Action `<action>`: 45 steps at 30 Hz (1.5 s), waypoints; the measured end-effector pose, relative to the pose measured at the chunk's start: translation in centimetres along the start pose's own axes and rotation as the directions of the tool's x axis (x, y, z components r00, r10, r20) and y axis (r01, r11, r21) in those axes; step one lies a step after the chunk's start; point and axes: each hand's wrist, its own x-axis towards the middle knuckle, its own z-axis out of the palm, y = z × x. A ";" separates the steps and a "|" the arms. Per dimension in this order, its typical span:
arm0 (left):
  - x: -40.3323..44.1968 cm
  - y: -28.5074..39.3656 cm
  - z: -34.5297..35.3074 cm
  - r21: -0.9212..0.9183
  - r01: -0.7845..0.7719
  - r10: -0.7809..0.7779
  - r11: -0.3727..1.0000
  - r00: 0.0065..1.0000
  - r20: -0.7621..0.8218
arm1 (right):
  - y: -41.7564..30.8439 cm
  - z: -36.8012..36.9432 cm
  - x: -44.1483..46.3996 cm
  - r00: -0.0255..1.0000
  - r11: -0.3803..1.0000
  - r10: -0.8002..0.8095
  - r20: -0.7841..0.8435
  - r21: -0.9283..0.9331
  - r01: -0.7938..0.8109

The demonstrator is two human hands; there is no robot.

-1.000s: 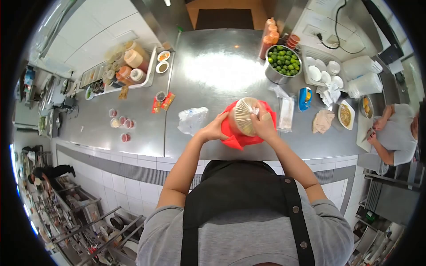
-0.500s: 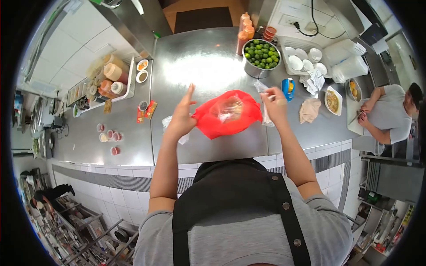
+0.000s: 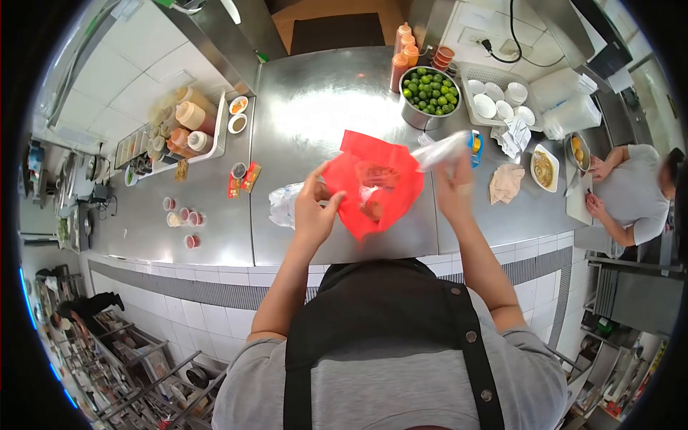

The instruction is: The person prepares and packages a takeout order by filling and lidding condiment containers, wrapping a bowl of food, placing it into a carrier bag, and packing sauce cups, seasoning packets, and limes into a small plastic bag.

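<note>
Closest to me is the black apron (image 3: 380, 315), and past it both bare arms reach over the steel counter (image 3: 344, 247). My left hand (image 3: 315, 215) is loosely curved, thumb spread well away from the fingers; the thumb lies against the near left side of the red bag (image 3: 394, 188), but I cannot tell whether it pinches it. The bag sits above the counter between my two hands, its top corner pointing away from me and a shiny pale patch at its middle. My right hand (image 3: 456, 192) is blurred, fingers bent inward and closed on a pale plastic packet (image 3: 443, 150), which slants across to the bag's right edge. Just left of my left hand lies a crumpled clear bag (image 3: 283, 206). Farther left I see small sauce cups (image 3: 185, 216) and some red packets (image 3: 251, 176). To the right of my right hand are a crumpled cloth (image 3: 507, 183) and a white bowl (image 3: 536, 182) of food; beyond them, at the far right, another person (image 3: 634, 186) has both hands at a board. Farther off stands the metal pot (image 3: 421, 119) heaped with limes (image 3: 431, 92), with sauce bottles (image 3: 400, 68) just behind it, and last the dark mat (image 3: 337, 33).
</note>
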 end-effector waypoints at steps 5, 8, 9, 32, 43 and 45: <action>0.9 -0.4 0.9 -0.268 -0.088 0.028 0.959 0.975 -0.221 | -2.5 7.7 1.5 0.744 0.971 -0.035 0.667 -0.155 0.184; -0.3 -0.5 1.9 -0.438 -0.147 0.016 0.887 0.958 -0.288 | -2.6 9.2 2.1 0.444 0.546 0.511 0.736 -0.677 0.494; -0.7 -0.5 2.1 -0.424 -0.153 0.020 0.893 0.954 -0.301 | -2.1 9.4 1.8 0.421 0.546 0.479 0.770 -0.637 0.544; -2.1 3.1 0.8 -0.544 -0.043 -0.012 0.838 0.995 -0.097 | -2.1 1.8 5.4 0.890 0.909 -0.416 0.188 0.111 0.402; 0.6 3.0 1.9 -0.552 -0.110 0.090 0.827 0.994 -0.064 | -3.0 -6.9 10.7 0.977 0.968 0.187 0.098 0.148 -0.200; 0.4 2.2 1.8 -0.577 -0.085 0.074 0.812 0.996 -0.044 | 2.1 -14.6 16.4 0.824 0.977 0.054 -0.564 0.199 0.072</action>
